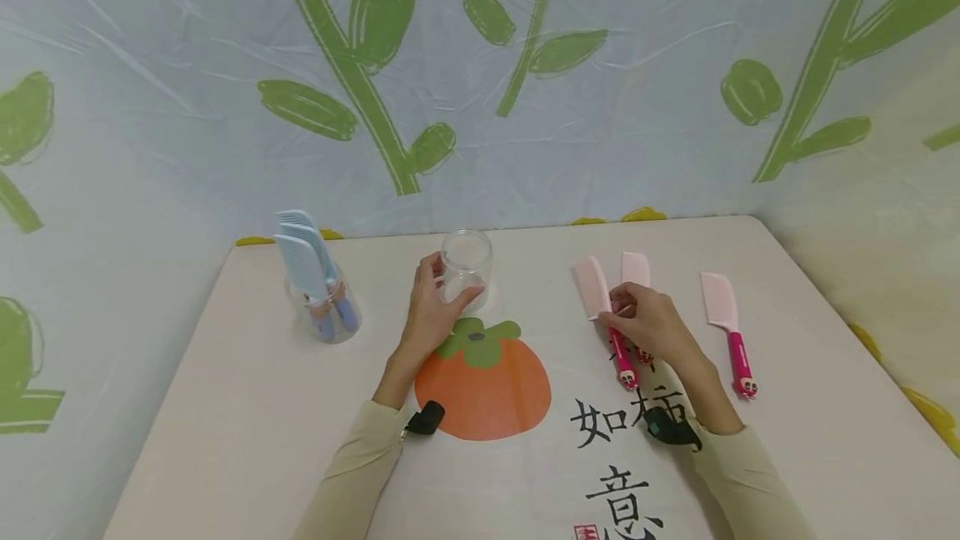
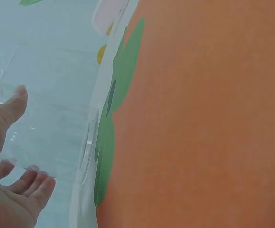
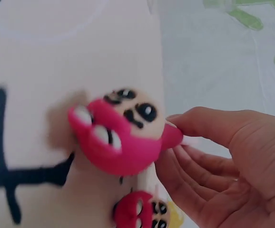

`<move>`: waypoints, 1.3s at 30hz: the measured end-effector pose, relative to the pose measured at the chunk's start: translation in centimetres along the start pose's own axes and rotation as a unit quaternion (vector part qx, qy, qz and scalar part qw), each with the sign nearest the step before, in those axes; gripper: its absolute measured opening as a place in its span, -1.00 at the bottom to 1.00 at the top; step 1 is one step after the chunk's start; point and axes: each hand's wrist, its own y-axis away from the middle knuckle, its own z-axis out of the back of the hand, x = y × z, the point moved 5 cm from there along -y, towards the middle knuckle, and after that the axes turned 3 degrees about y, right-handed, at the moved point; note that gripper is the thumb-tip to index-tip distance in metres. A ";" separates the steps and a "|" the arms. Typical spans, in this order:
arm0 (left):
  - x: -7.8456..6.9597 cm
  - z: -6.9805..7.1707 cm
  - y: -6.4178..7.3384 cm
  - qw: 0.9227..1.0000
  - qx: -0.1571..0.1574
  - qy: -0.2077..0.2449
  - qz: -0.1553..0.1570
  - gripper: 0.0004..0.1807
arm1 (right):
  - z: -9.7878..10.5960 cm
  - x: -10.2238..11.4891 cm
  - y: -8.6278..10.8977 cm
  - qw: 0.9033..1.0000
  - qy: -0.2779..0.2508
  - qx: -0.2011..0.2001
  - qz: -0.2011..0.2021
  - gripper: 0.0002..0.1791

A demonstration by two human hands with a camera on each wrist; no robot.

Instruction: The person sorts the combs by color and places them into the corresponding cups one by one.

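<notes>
My left hand (image 1: 435, 307) grips a clear glass jar (image 1: 467, 261) near the back middle of the table, thumb on one side and fingers on the other. In the left wrist view the transparent jar sits between thumb and fingers. My right hand (image 1: 648, 319) pinches a pink comb (image 1: 595, 288) where its blade meets the dark pink handle. The right wrist view shows the handle's end, a cartoon figure head (image 3: 123, 133) in a pink hood. A second pink comb (image 1: 636, 268) lies just behind that hand, partly hidden by it. Another pink comb (image 1: 727, 332) lies to the right.
At the back left a second clear jar (image 1: 348, 332) holds several light blue combs (image 1: 303, 261), blades up. The table cover (image 1: 247, 407) carries an orange persimmon print (image 1: 487, 394) and black characters. A flower-patterned cloth (image 1: 600, 140) hangs behind the table.
</notes>
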 end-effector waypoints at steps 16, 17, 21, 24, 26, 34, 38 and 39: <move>-0.2 -0.2 -0.1 1.000 0.004 -0.017 0.003 -0.15 | 2.4 3.8 -1.1 0.993 -0.050 -0.102 0.036 -0.58; -0.2 -0.2 -0.1 1.000 0.004 -0.018 0.004 -0.15 | 2.5 4.2 -1.2 0.992 -0.053 -0.109 0.039 -0.58; -0.2 -0.1 0.0 1.000 0.003 -0.019 0.005 -0.14 | 3.0 5.4 -1.4 0.988 -0.070 -0.128 0.042 -0.57; -0.2 0.0 0.0 1.000 0.003 -0.018 0.004 -0.13 | 3.3 6.2 -1.6 0.985 -0.083 -0.142 0.045 -0.55; -0.2 0.1 0.0 1.000 0.002 -0.018 0.003 -0.14 | 3.6 6.8 -1.7 0.983 -0.091 -0.153 0.053 -0.55; -0.4 0.1 0.0 1.000 0.002 -0.017 0.006 -0.14 | 4.3 8.7 -2.3 0.974 -0.113 -0.182 0.073 -0.53; -0.5 0.1 0.0 1.000 0.003 -0.016 0.006 -0.15 | 4.7 10.0 -2.7 0.968 -0.134 -0.194 0.084 -0.55; -0.5 0.1 0.0 1.000 0.003 -0.016 0.006 -0.16 | 4.8 10.4 -2.8 0.967 -0.138 -0.196 0.086 -0.55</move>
